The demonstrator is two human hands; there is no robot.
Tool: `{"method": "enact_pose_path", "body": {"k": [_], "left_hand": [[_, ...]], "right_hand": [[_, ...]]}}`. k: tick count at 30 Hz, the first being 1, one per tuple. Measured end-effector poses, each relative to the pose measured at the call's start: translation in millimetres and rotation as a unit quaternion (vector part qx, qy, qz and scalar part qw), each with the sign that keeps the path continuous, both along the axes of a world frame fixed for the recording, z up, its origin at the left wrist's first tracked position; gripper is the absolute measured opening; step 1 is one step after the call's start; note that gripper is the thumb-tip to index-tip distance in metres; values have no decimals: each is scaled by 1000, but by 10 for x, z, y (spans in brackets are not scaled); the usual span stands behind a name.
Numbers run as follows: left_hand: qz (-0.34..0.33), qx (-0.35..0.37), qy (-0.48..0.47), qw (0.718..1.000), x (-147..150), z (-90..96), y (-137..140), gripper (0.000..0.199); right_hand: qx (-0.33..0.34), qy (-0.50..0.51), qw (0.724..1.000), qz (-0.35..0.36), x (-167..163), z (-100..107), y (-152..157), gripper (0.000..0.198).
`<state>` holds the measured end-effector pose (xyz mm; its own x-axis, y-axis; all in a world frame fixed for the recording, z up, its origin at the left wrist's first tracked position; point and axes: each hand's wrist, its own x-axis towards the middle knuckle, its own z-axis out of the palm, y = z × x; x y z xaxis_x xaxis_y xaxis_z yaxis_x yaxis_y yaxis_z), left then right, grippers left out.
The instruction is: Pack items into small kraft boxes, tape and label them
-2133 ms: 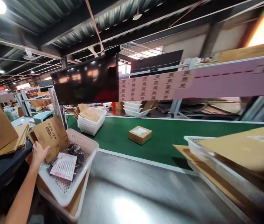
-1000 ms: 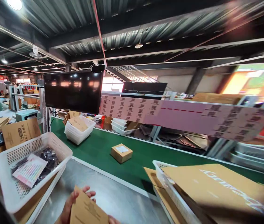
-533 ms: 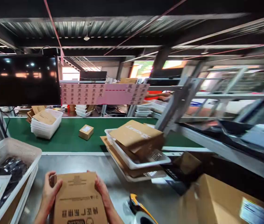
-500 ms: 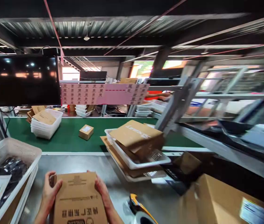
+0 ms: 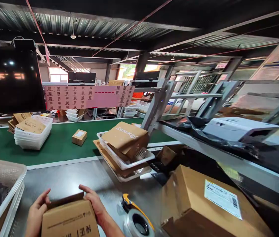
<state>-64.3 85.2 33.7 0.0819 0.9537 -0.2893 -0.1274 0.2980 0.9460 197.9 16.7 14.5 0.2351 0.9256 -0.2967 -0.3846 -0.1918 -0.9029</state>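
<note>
While held, carton [image 5: 66,219] shows Chinese characters [image 5: 82,230].

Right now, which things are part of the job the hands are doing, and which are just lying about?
Part of the job:
printed cardboard box, held between left hand and right hand
maybe the tape dispenser, close by but untouched

Seem to be just lying about:
big labelled carton at right
small box on the green belt
</note>
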Motion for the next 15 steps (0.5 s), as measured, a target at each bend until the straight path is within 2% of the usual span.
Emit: {"method": "enact_pose_path", "body": {"k": [2,4,6,7,9,12,13,15], "left_hand": [[-8,45,29,999,-40,80,2,64],[-21,97,76,992,-80,177,66,63],[-42,153,108,981,-103,193,177,66],[-60,181,120,974,-108,141,228,67],[-110,224,146,957,-119,-99,273,62],[-192,238,209,929,-178,-712,143,48],[-194,245,220,924,-211,-936,67,42],[-152,280,242,917,-273,-1325,-69,30]], "right_hand": [[35,-21,998,43,42,99,0,51],[102,-89,989,62,92,175,28,38],[188,-188,962,56,136,159,73,35],[227,-234,944,48,152,104,87,35],[277,-295,914,41,167,-103,55,37],[296,-344,888,71,141,-580,-177,49],[303,-371,873,86,119,-758,-280,57],[319,-439,834,102,68,-1093,-462,69]]}}
